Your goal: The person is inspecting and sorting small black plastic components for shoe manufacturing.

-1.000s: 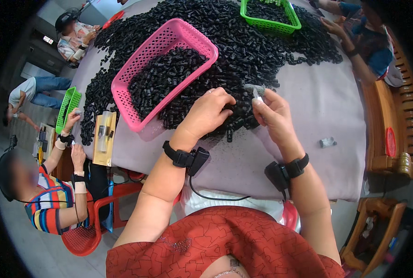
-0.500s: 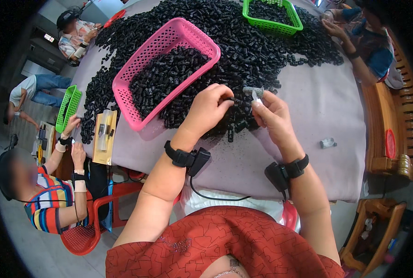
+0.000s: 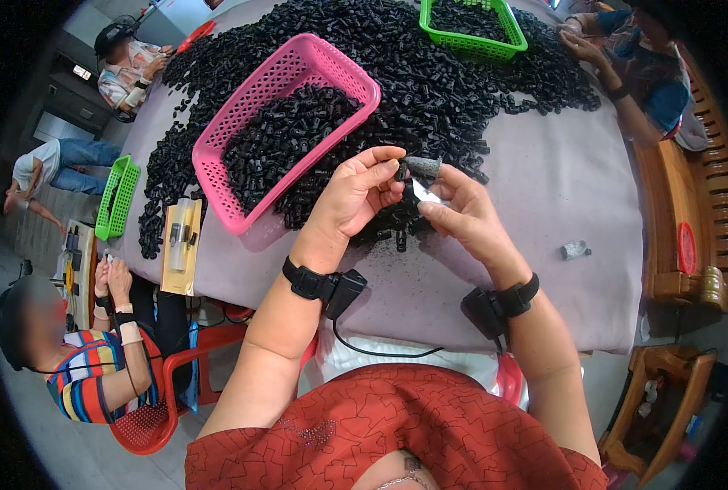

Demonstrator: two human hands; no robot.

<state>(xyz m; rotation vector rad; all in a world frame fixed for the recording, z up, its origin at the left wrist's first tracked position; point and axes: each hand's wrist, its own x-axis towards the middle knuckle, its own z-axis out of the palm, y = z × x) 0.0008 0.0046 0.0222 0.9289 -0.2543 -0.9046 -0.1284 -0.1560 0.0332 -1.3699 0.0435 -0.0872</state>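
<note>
My left hand (image 3: 362, 193) pinches a small black cylindrical part (image 3: 402, 171) between thumb and fingers. My right hand (image 3: 467, 219) is closed round a shiny flat blade-like tool (image 3: 425, 193) and a grey speckled cylinder (image 3: 424, 167). The two hands are close together, and the cylinder's end is at the black part; whether they touch I cannot tell. Behind and below them spreads a heap of similar black parts (image 3: 429, 90). A pink perforated basket (image 3: 364, 98), tilted on the heap to the left, holds many more of them.
A green basket (image 3: 474, 46) with black parts stands at the far right. Another grey cylinder (image 3: 575, 250) lies on the grey tablecloth (image 3: 543, 180). Left are a yellow board (image 3: 181, 249) with a clear tube and a person in a striped shirt (image 3: 106, 371). Another person's hands (image 3: 584, 49) are far right.
My right hand has moved left with the tool and grey cylinder, toward my left hand. My left hand has turned, showing the black part. The striped-shirt person's hands have come together off the table.
</note>
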